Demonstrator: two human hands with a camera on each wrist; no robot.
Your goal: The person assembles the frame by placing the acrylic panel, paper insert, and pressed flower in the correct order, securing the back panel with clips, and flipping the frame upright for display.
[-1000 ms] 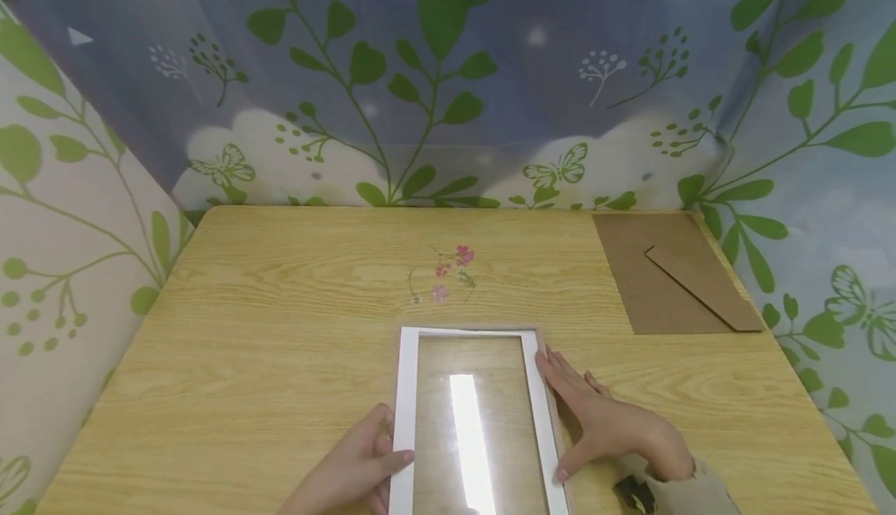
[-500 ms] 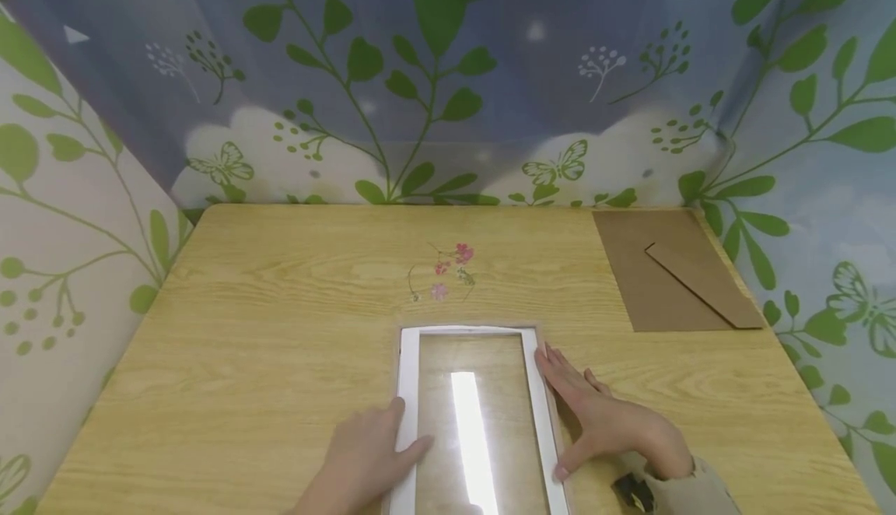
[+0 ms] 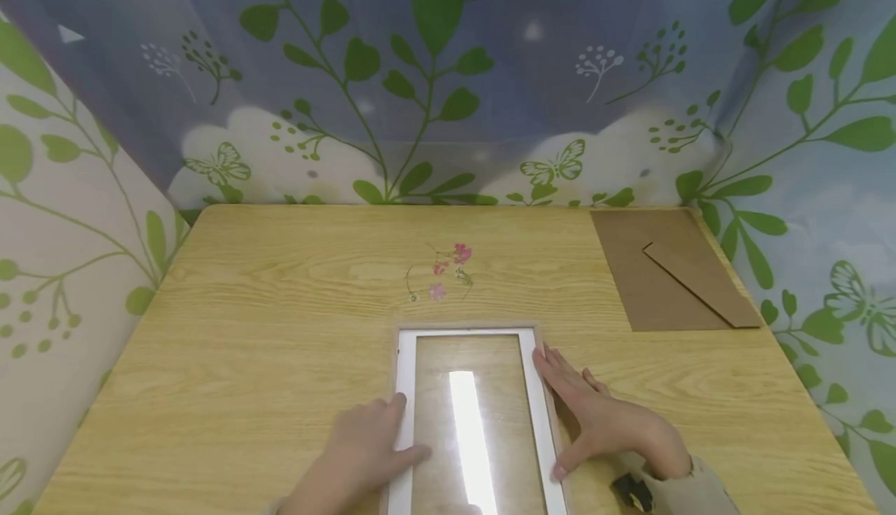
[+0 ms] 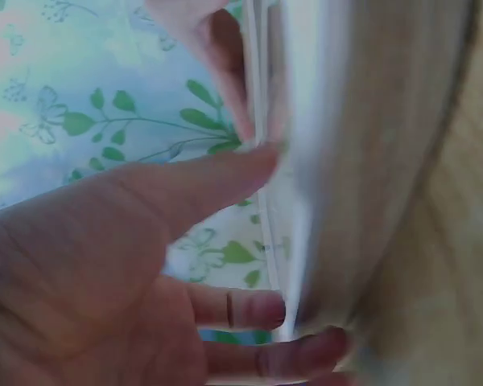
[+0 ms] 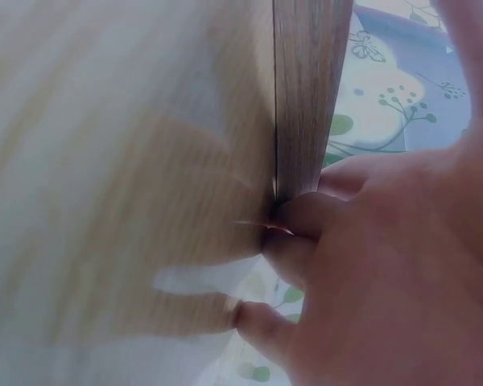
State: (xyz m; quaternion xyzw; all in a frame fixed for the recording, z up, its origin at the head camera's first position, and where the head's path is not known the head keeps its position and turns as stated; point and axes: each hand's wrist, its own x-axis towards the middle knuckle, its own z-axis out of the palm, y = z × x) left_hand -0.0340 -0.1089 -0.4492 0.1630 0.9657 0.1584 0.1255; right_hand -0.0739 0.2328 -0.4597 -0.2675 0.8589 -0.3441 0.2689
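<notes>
A picture frame (image 5: pixel 306 96) with a thin wooden rim lies on the table, near the person, with its lower end out of the head view. Inside it sits a white border (image 3: pixel 532 379) around a clear pane (image 3: pixel 437 398) that reflects a bright strip of light. My left hand (image 3: pixel 367 449) is at the left side, thumb reaching across the white border and fingertips against the edge. Along the right side rests my right hand (image 3: pixel 605 422), thumb on the border and straight fingers against the outer wooden side.
Several pressed flowers (image 3: pixel 437 292) lie behind the frame on the wooden table (image 3: pixel 245 344). A brown backing board (image 3: pixel 616 266) with a stand leg (image 3: pixel 700 285) lies at the back right. Leaf-patterned cloth (image 3: pixel 434 110) surrounds the table's back and sides.
My left hand has gone from holding the border's left edge to lying over it with the thumb further in. The border's top edge, briefly bowed, now lies straighter. The right hand stays put.
</notes>
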